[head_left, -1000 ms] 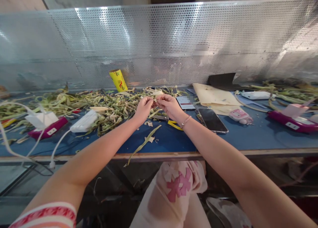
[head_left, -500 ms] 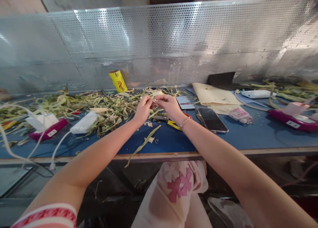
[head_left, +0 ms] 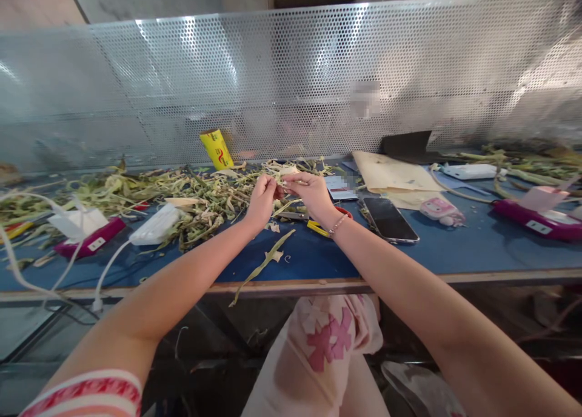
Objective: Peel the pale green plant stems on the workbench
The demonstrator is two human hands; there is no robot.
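Note:
My left hand [head_left: 262, 199] and my right hand [head_left: 310, 193] meet over the blue table [head_left: 454, 247], fingers pinched together on a small pale piece of plant stalk [head_left: 282, 188] held between them. A bracelet sits on my right wrist. Behind and left of the hands lies a heap of green and pale husks and stalks [head_left: 182, 193]. A long green strip [head_left: 264, 265] lies on the table under my hands, reaching the front edge. Yellow-handled scissors [head_left: 318, 223] lie just below my right hand.
A black phone [head_left: 391, 220] and a second phone [head_left: 339, 186] lie right of my hands, beside brown envelopes [head_left: 386, 174]. White chargers with cables [head_left: 157, 223], magenta devices [head_left: 86, 238] [head_left: 536, 220] and a yellow roll [head_left: 217, 148] stand about. A perforated metal screen [head_left: 291, 77] backs the table.
Both hands stayed pinched on the stalk piece and barely shifted; the fingers drew slightly closer together and the view rose a little.

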